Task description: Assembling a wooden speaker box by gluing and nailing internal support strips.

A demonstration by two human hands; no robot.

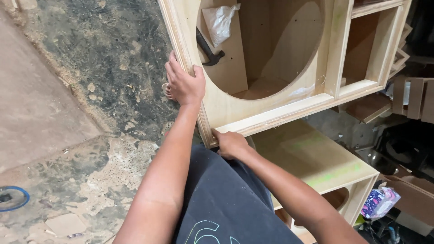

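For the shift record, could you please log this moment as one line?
left hand: grips plywood cabinet left edge | right hand: at bottom corner | inside: hammer, plastic bag

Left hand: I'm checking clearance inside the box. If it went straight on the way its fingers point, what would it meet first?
The left hand grips the plywood cabinet edge, fingers pointing up-right. Probably the hammer inside the round opening comes first, though depth is unclear.

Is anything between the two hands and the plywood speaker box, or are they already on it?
Nothing visible is in the way. The left hand grips the left edge of the plywood speaker box, and the right hand presses its lower corner. The hammer and plastic bag sit inside, away from both hands.
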